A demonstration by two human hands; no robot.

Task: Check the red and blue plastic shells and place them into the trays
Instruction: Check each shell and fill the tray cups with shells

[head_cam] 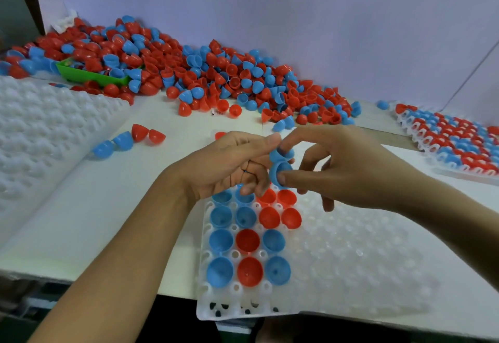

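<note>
From the head camera, both hands meet above the far end of a white tray [351,256] lying at the near edge of the white table [108,207]. The right hand [348,169] pinches a blue shell [279,173] between thumb and forefinger, its open mouth turned toward the camera; a second blue shell [280,153] sits just above, touching it, caught between the right forefinger and the fingertips of the left hand [229,164], whose fingers are curled in toward the shells. Below the hands the tray's left columns already hold shells seated open side up: blue ones [221,240] mostly along the left, red ones [248,240] among them, while the tray's right part shows bare sockets. A large heap of loose shells [216,72], red and blue, spreads across the far side of the table, partly burying a green bin [89,75]. Four stray shells [129,137] lie left of the hands. A stack of blank trays [48,126] sits at the left, and a filled tray [453,140] at the far right.
</note>
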